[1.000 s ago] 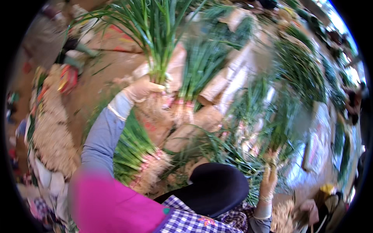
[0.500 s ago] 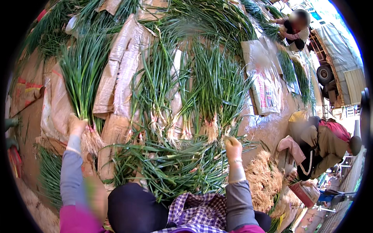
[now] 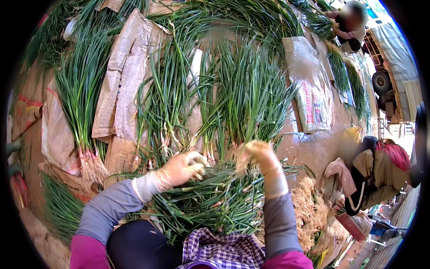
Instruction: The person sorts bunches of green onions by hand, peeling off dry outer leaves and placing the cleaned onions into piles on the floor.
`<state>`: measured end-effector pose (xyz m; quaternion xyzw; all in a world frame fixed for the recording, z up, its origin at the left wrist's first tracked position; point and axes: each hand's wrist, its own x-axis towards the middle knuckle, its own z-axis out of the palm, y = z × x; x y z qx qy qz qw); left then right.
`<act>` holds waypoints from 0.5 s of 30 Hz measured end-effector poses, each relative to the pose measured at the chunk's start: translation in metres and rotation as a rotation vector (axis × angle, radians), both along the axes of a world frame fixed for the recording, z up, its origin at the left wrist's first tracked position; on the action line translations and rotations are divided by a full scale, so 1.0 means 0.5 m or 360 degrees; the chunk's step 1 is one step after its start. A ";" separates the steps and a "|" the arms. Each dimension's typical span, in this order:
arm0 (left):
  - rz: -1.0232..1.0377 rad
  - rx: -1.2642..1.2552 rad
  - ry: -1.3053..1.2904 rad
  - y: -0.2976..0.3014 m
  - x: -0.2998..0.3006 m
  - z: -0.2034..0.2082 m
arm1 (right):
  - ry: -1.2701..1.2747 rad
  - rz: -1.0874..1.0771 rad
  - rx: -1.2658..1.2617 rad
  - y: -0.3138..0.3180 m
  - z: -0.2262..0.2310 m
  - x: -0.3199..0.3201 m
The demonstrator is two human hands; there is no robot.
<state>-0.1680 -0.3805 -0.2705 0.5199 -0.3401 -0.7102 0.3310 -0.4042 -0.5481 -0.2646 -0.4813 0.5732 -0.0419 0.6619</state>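
My left hand, in a pale glove, hangs over the near heap of loose green leaves; its fingers are curled but apart, with nothing seen between them. My right hand, gloved too, has its fingers closed around the pale root end of spring onions at the right of the middle row. More spring onions lie beside them, leaves pointing away and roots toward me. A neat bunch of spring onions rests at the left, touched by neither hand.
Flattened sacks lie between the bunches, and another plastic sack is at the right. A pile of cut roots lies by my right forearm. One person bends at the right; another handles spring onions farther off, near a truck.
My left hand has let go of the left bunch and swung right to the middle. My right hand has moved slightly up and left, onto the root ends.
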 end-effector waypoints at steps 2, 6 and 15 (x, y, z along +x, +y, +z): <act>0.0054 0.0215 0.0462 0.019 -0.057 -0.041 | -0.0159 -0.0093 0.0209 0.094 0.008 0.020; -0.0059 0.0288 0.0634 0.049 -0.121 -0.062 | -0.0478 -0.0468 0.0416 0.236 -0.032 0.025; 0.0526 0.0456 0.0468 0.135 -0.096 -0.076 | -0.0865 -0.0724 0.0779 0.348 -0.074 0.091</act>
